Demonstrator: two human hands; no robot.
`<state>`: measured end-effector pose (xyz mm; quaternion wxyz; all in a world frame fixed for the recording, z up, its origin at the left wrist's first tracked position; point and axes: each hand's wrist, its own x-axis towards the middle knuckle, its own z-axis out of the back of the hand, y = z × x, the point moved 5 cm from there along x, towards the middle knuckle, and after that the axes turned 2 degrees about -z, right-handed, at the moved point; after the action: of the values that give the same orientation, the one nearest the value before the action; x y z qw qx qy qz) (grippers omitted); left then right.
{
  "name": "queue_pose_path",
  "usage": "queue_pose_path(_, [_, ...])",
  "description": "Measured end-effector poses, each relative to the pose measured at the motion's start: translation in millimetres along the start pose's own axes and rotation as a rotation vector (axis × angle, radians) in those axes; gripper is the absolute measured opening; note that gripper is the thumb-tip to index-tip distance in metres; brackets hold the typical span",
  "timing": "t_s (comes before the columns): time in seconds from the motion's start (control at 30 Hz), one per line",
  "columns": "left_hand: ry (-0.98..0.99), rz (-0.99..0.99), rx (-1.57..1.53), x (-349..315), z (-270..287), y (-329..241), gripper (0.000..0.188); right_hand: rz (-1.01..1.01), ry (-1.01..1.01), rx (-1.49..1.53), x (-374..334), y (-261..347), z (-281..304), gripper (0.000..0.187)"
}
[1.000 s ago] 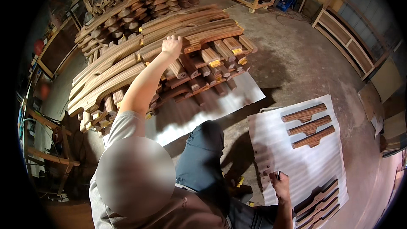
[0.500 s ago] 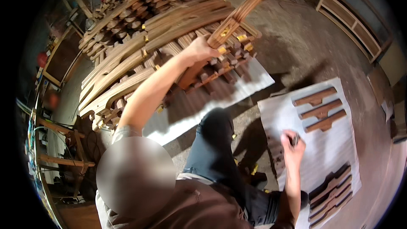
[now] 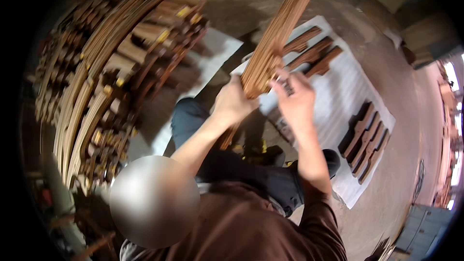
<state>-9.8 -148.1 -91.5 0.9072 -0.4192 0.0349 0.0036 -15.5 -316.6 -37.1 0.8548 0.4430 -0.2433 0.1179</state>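
My left hand (image 3: 235, 102) is closed round the near end of a long striped brown wooden piece (image 3: 281, 31), which slants up and away to the right. Against the right side of that end is my right hand (image 3: 297, 94), its fingers closed on a small dark metallic object (image 3: 286, 87). Motion blur keeps me from telling its exact kind, or whether it touches the wood. A few shaped brown wooden pieces (image 3: 313, 57) lie behind my right hand on a white sheet (image 3: 333, 97). Several more notched wooden pieces (image 3: 368, 137) lie side by side nearer me.
A big stack of curved wooden parts (image 3: 92, 67) with yellow tags fills the left side, with another white sheet (image 3: 217, 48) beside it. Bluish-grey boxes (image 3: 423, 229) stand at the lower right. My bent leg (image 3: 186, 121) is between the stack and the near sheet.
My left hand has brought the wooden piece from the stack to in front of me. My right hand has risen from over the sheet to its end. The view has turned right.
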Motion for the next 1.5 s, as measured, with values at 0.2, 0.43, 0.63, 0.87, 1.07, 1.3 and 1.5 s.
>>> queue_pose_path(0.2, [-0.082,-0.115,0.199,-22.8,-26.7,3.2,0.057,-0.101,0.164,-0.123,-16.5,-10.6,10.8,0.016])
queue_pose_path(0.43, [-0.072,-0.227,0.261,-17.9,-44.3,2.7,0.057,0.025,-0.077,-0.169,-40.3,-41.2,1.5,0.008])
queue_pose_path(0.63, [0.119,-0.023,0.082,14.0,-34.7,27.0,0.058,-0.259,0.037,0.29,-59.1,-35.4,22.8,0.006])
queue_pose_path(0.87, [0.163,-0.051,-0.364,25.7,11.9,63.1,0.075,-0.37,0.556,-0.025,-133.4,-87.6,2.5,0.009])
queue_pose_path(1.07, [0.486,-0.009,-0.585,-55.8,85.7,111.8,0.034,-0.612,-0.05,0.581,-52.8,-102.3,49.9,0.045])
queue_pose_path(1.3, [0.664,0.066,-0.597,-129.9,103.6,201.9,0.06,-0.498,0.108,1.117,-23.1,-72.2,10.9,0.054])
queue_pose_path(1.5, [0.801,0.277,-0.863,-159.5,101.6,246.6,0.084,-0.619,0.207,0.959,-53.5,-78.8,-39.7,0.042])
